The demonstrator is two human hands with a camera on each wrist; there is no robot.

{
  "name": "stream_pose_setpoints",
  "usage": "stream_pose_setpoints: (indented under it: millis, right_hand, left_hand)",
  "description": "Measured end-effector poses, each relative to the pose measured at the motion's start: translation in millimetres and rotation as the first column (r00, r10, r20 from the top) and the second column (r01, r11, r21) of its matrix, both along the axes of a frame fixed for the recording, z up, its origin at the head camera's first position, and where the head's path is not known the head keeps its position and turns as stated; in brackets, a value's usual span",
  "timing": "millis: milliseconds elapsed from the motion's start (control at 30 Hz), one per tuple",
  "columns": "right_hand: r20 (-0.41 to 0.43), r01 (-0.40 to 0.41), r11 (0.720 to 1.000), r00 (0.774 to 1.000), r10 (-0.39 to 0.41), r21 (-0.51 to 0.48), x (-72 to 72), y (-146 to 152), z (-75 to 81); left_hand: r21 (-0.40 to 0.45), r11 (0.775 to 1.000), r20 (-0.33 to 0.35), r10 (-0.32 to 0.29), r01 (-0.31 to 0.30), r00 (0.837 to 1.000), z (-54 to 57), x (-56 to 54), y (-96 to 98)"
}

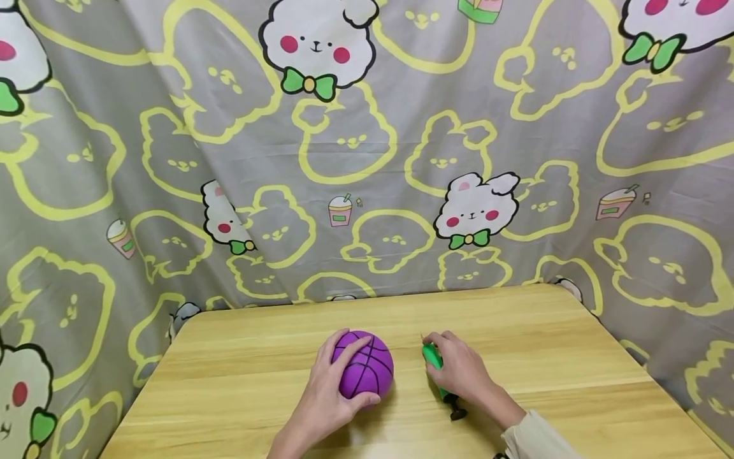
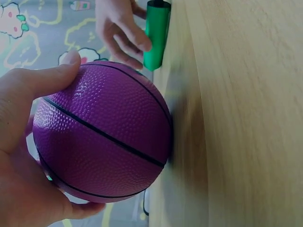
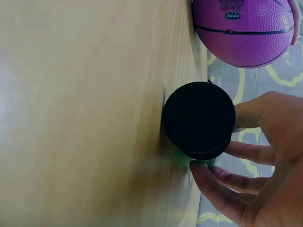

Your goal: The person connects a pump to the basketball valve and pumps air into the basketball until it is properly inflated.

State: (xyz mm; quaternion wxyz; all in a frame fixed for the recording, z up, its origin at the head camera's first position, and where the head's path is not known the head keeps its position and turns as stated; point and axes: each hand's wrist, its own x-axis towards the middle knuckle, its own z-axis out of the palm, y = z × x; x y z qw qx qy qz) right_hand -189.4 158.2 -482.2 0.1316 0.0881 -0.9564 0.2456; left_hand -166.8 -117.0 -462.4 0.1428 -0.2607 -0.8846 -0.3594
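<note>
A purple mini basketball (image 1: 369, 370) with black seams rests on the wooden table. My left hand (image 1: 327, 395) grips it from the left, fingers spread over the top and thumb along the near side; the left wrist view shows its pebbled surface (image 2: 104, 132). To the right of the ball, a green hand pump (image 1: 432, 357) lies on the tabletop, its thin needle pointing away and its black handle (image 1: 457, 411) towards me. My right hand (image 1: 463, 370) holds the pump's green barrel between thumb and fingers. In the right wrist view the round black end (image 3: 199, 120) hides most of the barrel.
The light wooden table (image 1: 229, 382) has rounded far corners. Behind it and on both sides hangs a grey curtain (image 1: 390, 172) printed with yellow outlines and white cartoon animals. A short gap of tabletop separates the ball and the pump.
</note>
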Motion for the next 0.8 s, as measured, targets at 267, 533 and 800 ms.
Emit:
stream_pose_setpoints:
  millis: [267,533,800]
  right_hand:
    - [-0.046,-0.001,0.999,0.999,-0.002,-0.047,1.8,1,-4.9]
    - [-0.016,-0.001,0.997,1.0,0.0,-0.082,7.7,5,-4.3]
    - [0.003,-0.023,0.995,1.0,0.023,-0.102,12.3,6,-5.2]
  left_hand:
    - [0.039,0.999,-0.009,-0.028,0.028,1.0,-3.0,1.4,3.6]
    - [0.058,0.997,-0.025,-0.051,0.052,0.998,-7.2,2.7,7.3]
    - [0.049,0.997,-0.156,-0.045,0.053,0.987,-11.4,-1.3,9.9]
